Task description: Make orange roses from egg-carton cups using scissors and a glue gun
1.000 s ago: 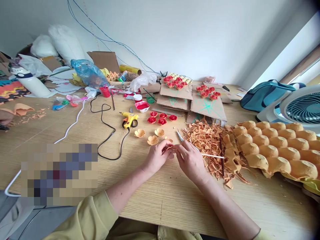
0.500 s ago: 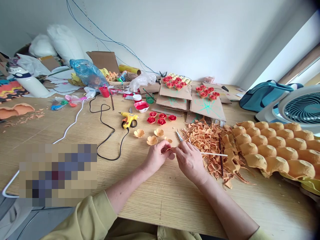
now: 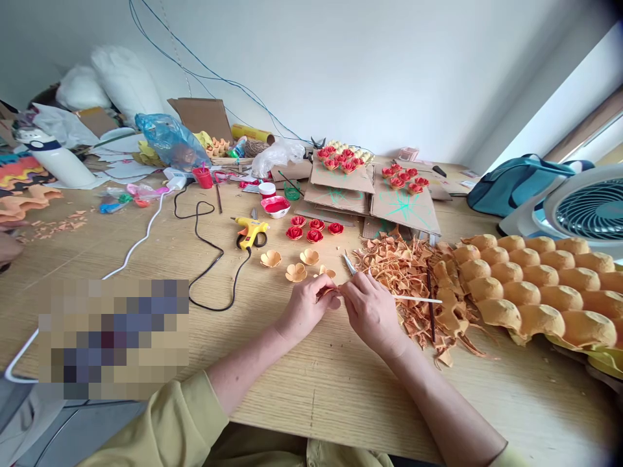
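My left hand (image 3: 307,306) is closed, its thumb and fingers pinching a small piece of orange egg carton (image 3: 327,293) mostly hidden by the fingers. Meeting it from the right, my right hand (image 3: 374,312) has its fingertips closed at the edge of the same piece. A pointed metal blade (image 3: 349,264) shows just beyond my right knuckles. From behind that hand a thin white stick (image 3: 417,299) sticks out to the right; whether it is held I cannot tell. Several cut carton flower cups (image 3: 296,273) lie just past my left hand.
Beyond the cups are red paper roses (image 3: 315,235) and a yellow glue gun (image 3: 252,232) with a black cord. Carton scraps (image 3: 403,272) and an egg tray (image 3: 540,285) occupy the right. A red paint bowl (image 3: 276,206) stands further back. Another person's hand (image 3: 8,248) is at the left edge.
My hands stay together with only slight finger shifts. At the far left, another person's hand has come into view and the orange carton piece there has moved left.
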A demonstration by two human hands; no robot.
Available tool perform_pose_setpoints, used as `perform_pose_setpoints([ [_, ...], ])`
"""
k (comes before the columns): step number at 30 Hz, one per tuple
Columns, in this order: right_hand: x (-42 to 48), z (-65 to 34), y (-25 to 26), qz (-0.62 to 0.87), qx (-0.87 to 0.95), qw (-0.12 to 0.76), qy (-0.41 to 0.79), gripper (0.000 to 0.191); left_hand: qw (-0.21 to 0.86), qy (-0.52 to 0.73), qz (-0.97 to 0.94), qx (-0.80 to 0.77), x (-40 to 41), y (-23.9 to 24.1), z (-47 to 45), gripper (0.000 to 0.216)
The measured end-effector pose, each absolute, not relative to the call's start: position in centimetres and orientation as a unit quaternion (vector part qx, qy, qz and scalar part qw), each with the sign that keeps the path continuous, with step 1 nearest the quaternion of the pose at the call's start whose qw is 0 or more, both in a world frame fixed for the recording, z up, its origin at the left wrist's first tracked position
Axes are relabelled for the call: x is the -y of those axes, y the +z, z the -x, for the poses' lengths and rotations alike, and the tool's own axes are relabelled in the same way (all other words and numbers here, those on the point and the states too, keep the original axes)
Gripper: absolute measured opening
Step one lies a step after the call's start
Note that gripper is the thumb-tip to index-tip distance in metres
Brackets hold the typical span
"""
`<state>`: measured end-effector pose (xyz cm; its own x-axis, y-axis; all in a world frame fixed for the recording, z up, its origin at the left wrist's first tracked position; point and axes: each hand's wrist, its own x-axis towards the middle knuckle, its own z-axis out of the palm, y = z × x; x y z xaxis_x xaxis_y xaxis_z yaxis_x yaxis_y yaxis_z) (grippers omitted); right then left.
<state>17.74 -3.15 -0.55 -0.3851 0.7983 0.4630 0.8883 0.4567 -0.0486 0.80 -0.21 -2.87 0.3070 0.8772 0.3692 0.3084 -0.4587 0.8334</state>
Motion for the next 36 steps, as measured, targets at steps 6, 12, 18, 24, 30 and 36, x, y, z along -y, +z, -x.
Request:
perform_pose_setpoints([
  [6, 3.01, -17.72, -0.53, 0.516, 0.813, 0.266, -0.052, 0.019, 0.324, 0.446, -0.735, -0.394, 0.04, -3.19, -0.72, 0.007],
  [12, 3.08, -17.80, -0.68, 0.522, 0.805, 0.284, -0.015, 0.022, 0.267, 0.440, -0.761, -0.396, 0.08, -2.91, -0.82, 0.004],
  [18, 3.18, -17.90, -0.36, 0.490, 0.836, 0.218, -0.118, 0.023, 0.287, 0.442, -0.753, -0.394, 0.12, -3.05, -0.77, 0.007],
  [24, 3.04, -17.66, -0.36, 0.518, 0.801, 0.300, -0.016, 0.020, 0.257, 0.456, -0.755, -0.395, 0.11, -2.93, -0.76, 0.006],
  [30, 3.08, -17.86, -0.70, 0.510, 0.814, 0.274, -0.053, 0.024, 0.291, 0.442, -0.755, -0.387, 0.15, -3.14, -0.96, 0.008],
  [36, 2.93, -17.94, -0.66, 0.497, 0.821, 0.276, -0.041, 0.020, 0.311, 0.450, -0.740, -0.392, 0.22, -3.30, -0.95, 0.007],
])
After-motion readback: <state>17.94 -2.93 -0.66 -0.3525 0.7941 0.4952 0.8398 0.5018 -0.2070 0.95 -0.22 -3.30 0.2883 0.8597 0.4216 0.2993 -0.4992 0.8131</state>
